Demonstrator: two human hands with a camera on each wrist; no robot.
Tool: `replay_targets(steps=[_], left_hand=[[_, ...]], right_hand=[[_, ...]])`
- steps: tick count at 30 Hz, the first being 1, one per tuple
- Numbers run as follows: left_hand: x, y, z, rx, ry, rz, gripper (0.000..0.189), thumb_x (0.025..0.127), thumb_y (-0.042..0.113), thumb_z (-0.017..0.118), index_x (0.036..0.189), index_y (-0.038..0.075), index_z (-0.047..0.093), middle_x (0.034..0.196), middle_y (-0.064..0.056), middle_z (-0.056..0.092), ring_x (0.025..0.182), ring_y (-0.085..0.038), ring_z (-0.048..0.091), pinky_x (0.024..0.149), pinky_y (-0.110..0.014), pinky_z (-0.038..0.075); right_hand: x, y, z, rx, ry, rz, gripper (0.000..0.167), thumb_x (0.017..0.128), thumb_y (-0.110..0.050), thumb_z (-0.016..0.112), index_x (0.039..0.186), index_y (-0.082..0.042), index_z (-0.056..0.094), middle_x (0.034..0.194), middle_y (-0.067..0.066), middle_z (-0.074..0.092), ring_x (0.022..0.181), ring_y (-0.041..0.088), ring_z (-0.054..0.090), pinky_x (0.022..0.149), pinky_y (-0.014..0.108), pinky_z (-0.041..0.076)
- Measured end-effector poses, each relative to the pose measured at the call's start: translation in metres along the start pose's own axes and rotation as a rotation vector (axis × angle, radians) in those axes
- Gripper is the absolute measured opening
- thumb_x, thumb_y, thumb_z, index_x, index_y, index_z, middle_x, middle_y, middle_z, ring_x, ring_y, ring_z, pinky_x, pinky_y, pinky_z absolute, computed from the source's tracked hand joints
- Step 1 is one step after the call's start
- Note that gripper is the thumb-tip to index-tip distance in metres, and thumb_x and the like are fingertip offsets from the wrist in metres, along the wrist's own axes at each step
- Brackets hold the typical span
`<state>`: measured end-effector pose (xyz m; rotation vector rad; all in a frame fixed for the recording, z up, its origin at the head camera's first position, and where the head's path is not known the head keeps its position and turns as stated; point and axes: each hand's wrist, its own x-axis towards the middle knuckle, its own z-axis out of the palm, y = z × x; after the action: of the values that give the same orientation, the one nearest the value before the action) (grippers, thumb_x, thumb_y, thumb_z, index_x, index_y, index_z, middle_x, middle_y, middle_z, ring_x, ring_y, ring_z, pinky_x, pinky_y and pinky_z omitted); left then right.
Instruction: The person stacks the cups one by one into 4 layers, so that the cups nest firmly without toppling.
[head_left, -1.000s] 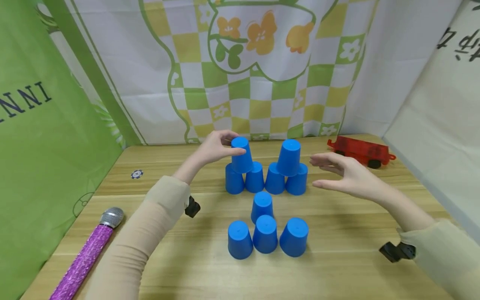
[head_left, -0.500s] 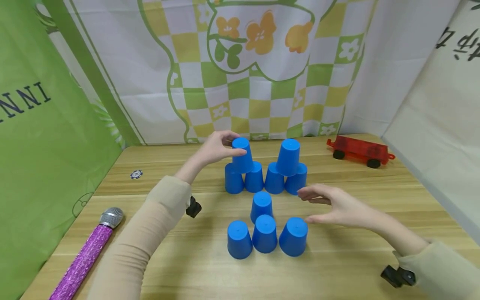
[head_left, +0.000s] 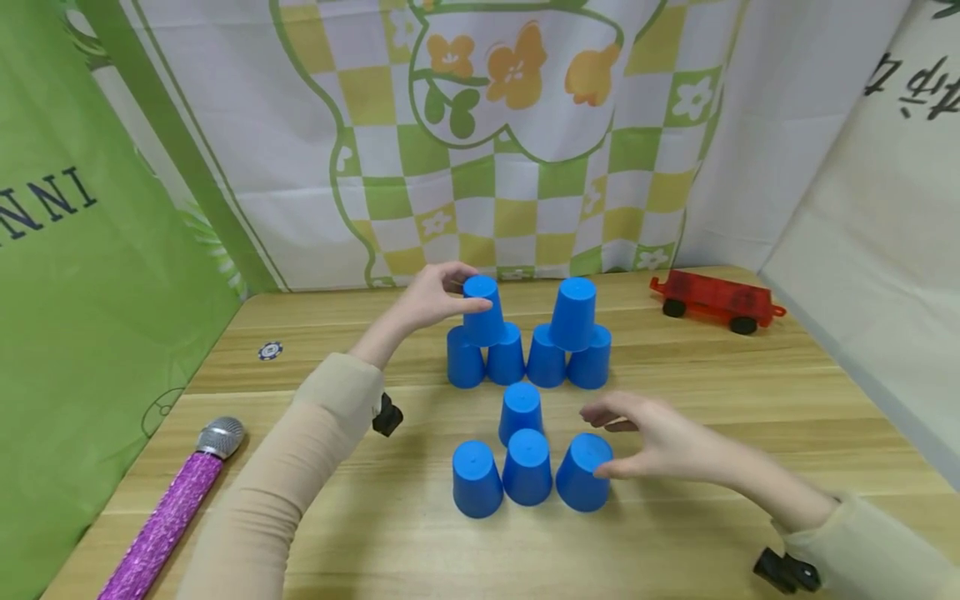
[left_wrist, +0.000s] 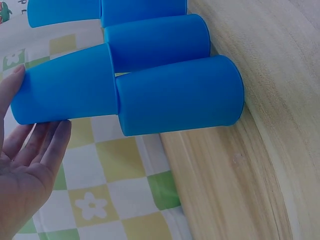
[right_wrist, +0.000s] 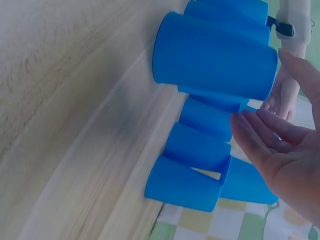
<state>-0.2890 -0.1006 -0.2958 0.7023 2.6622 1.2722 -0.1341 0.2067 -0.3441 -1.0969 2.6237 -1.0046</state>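
My left hand [head_left: 431, 298] holds an upside-down blue plastic cup [head_left: 484, 323] between thumb and fingers. That cup stands on two others, bridging the left pair of the back row [head_left: 466, 367]; in the left wrist view the held cup [left_wrist: 67, 90] has its rim against the cup below. A second cup [head_left: 573, 312] tops the right pair, untouched. My right hand [head_left: 663, 440], thumb and fingers spread apart, is at the front right cup [head_left: 581, 483]. Its thumb tip overlaps that cup's edge. In the right wrist view, the fingers lie beyond the same cup [right_wrist: 215, 55].
Beside the front right cup stand two more cups, a middle one [head_left: 527, 475] and a left one [head_left: 477, 487], with another [head_left: 521, 408] behind. A red toy wagon [head_left: 716, 300] is back right. A poker chip [head_left: 270, 350] and glittery purple microphone [head_left: 176, 508] lie left.
My right hand has come from beside the back right cups toward me and slightly left, down to the front right cup. My left hand stays at its upper cup.
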Motion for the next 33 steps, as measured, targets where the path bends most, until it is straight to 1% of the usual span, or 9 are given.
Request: replay_targets(steps=[5,10,15,18,23,27,30,33], left_hand=[[0.0,-0.003,0.002,0.016,-0.017,-0.003,0.059,0.08,0.032,0.074,0.13,0.009,0.052,0.125,-0.009,0.059,0.112,-0.026,0.058,0.093,-0.04,0.051],[-0.001,-0.006,0.003,0.025,-0.02,0.007,0.061,0.081,0.031,0.074,0.132,0.008,0.051,0.125,-0.01,0.058,0.113,-0.027,0.058,0.093,-0.04,0.052],[-0.006,-0.012,0.004,0.043,-0.016,0.015,0.062,0.082,0.032,0.073,0.133,0.009,0.049,0.126,-0.011,0.057,0.115,-0.028,0.057,0.097,-0.04,0.05],[-0.011,-0.016,0.004,0.032,0.004,0.023,0.062,0.082,0.031,0.073,0.134,0.009,0.048,0.129,-0.011,0.055,0.118,-0.03,0.054,0.101,-0.042,0.046],[-0.022,-0.021,0.002,0.008,0.065,0.045,0.06,0.082,0.03,0.073,0.133,0.009,0.049,0.133,-0.01,0.053,0.122,-0.029,0.051,0.104,-0.043,0.043],[-0.034,-0.026,-0.002,-0.011,0.1,0.042,0.06,0.082,0.03,0.073,0.132,0.008,0.049,0.133,-0.01,0.053,0.122,-0.028,0.051,0.105,-0.044,0.042],[-0.046,-0.029,-0.004,-0.035,0.117,0.035,0.06,0.082,0.03,0.073,0.133,0.01,0.049,0.133,-0.01,0.054,0.122,-0.028,0.051,0.106,-0.046,0.04],[-0.06,-0.032,-0.006,-0.056,0.106,0.029,0.059,0.083,0.03,0.073,0.133,0.011,0.048,0.132,-0.011,0.055,0.122,-0.031,0.052,0.107,-0.05,0.038]], right_hand=[[0.0,-0.005,0.004,-0.003,-0.021,0.001,0.053,0.077,-0.034,0.077,0.114,0.0,0.058,0.11,0.014,0.065,0.098,0.027,0.066,0.081,0.036,0.057],[0.001,-0.007,0.006,-0.01,-0.022,0.006,0.049,0.076,-0.032,0.078,0.111,-0.002,0.059,0.107,0.012,0.066,0.096,0.024,0.066,0.078,0.033,0.058],[0.002,-0.007,0.008,-0.003,-0.037,0.008,0.046,0.077,-0.029,0.078,0.109,-0.002,0.059,0.105,0.008,0.066,0.095,0.023,0.066,0.076,0.029,0.058],[0.002,-0.008,0.008,-0.006,-0.049,0.006,0.044,0.077,-0.027,0.078,0.108,-0.002,0.06,0.104,0.008,0.066,0.094,0.022,0.066,0.076,0.028,0.058],[0.005,-0.011,0.007,-0.021,-0.082,0.022,0.042,0.075,-0.021,0.079,0.108,-0.003,0.06,0.104,0.007,0.065,0.095,0.02,0.066,0.078,0.024,0.057],[0.008,-0.014,0.006,-0.035,-0.111,0.021,0.043,0.075,-0.021,0.079,0.109,-0.002,0.06,0.105,0.007,0.065,0.095,0.02,0.065,0.078,0.026,0.057],[0.008,-0.016,0.005,-0.041,-0.119,0.017,0.044,0.075,-0.024,0.079,0.109,-0.002,0.06,0.105,0.008,0.065,0.095,0.021,0.065,0.078,0.03,0.058],[0.009,-0.016,0.005,-0.044,-0.117,0.024,0.044,0.075,-0.025,0.079,0.108,-0.003,0.06,0.105,0.007,0.065,0.094,0.02,0.066,0.077,0.03,0.058]])
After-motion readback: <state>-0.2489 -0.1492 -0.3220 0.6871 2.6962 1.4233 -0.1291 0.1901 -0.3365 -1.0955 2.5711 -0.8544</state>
